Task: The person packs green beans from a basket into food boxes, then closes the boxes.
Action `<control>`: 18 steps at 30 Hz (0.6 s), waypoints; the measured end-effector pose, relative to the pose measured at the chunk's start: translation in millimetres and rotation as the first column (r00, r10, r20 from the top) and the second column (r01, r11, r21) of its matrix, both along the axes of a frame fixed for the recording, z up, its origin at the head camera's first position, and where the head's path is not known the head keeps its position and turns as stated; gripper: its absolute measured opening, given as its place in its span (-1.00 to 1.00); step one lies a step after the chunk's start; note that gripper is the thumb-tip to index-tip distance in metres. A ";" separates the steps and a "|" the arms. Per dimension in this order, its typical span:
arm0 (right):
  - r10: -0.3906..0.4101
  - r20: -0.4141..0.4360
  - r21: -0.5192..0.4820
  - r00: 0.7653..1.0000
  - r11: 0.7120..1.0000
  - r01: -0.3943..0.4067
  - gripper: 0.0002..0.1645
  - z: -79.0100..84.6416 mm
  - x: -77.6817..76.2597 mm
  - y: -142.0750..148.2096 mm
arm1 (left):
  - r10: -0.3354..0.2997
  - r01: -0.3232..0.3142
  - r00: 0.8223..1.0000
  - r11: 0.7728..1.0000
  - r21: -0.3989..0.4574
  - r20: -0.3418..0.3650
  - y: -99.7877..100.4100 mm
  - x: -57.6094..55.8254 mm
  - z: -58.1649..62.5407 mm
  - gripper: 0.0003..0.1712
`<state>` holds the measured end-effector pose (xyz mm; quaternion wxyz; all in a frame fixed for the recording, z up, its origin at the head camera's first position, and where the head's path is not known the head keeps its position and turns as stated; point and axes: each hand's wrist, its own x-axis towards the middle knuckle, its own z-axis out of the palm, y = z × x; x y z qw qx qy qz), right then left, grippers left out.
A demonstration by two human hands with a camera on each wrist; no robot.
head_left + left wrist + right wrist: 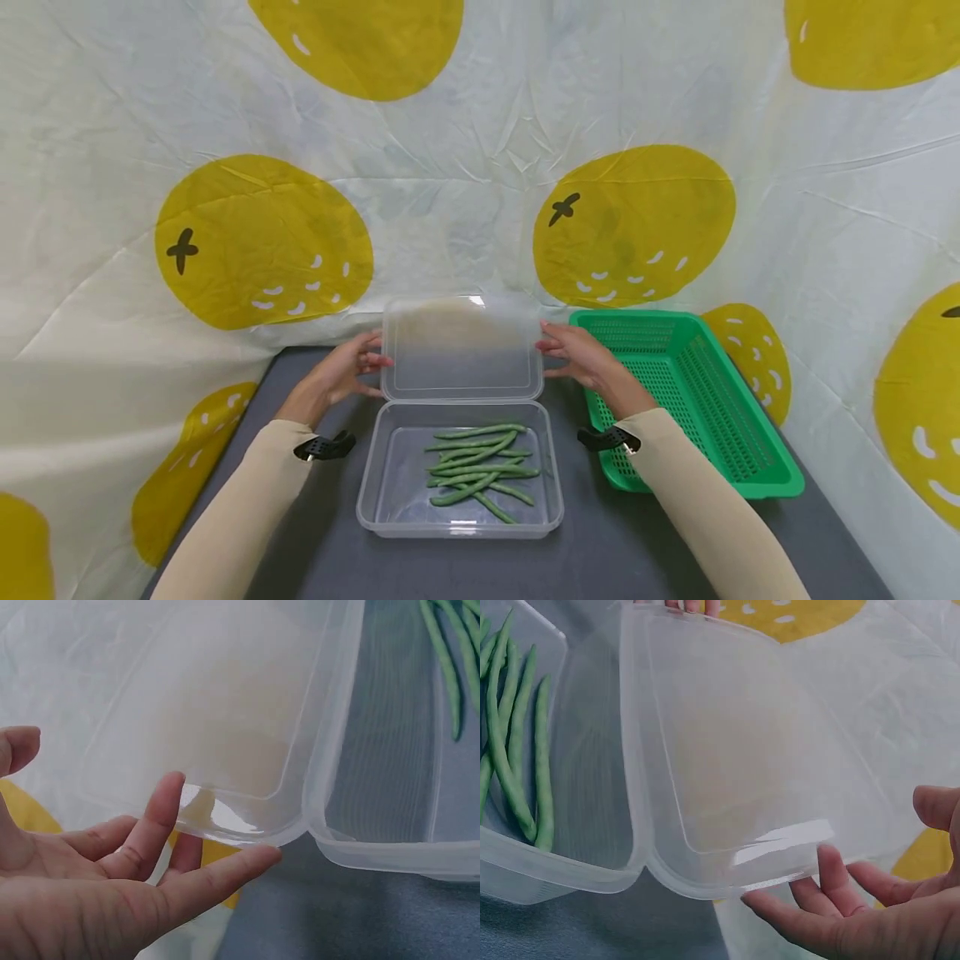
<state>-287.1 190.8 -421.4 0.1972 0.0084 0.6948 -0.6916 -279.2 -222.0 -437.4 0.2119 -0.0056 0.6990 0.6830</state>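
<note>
A clear plastic lid (461, 358) stands raised behind a clear plastic container (459, 533), its lower edge at the container's back rim. Several green beans (480, 471) lie crossed over one another inside. At the lid's left edge is my left hand (345, 367); its fingertips touch the lid's side with the fingers spread, as the left wrist view shows. My right hand (581, 357) mirrors it at the right edge, fingertips (832, 859) against the lid and thumb held away.
To the right, a green perforated basket (776, 479) sits on the dark grey table (600, 550). Behind and around hangs a pale cloth (450, 225) printed with large yellow fruit shapes. Both wrists wear black straps.
</note>
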 end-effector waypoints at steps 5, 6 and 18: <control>-0.030 -0.036 -0.008 0.999 1.000 0.030 -0.25 4.8 5.5 9.8 | 0.003 -0.003 1.000 1.000 0.009 0.001 -0.1 6.7 6.5 -0.13; -0.033 -0.044 -0.004 0.998 0.999 0.033 -0.27 5.6 6.7 11.5 | 0.007 -0.007 1.000 1.000 0.009 0.005 0.2 7.9 7.5 -0.11; -0.096 -0.083 0.049 0.992 0.994 0.100 -0.44 -0.8 16.0 24.2 | 0.141 -0.142 0.990 0.985 -0.094 -0.023 4.9 19.4 2.6 -0.60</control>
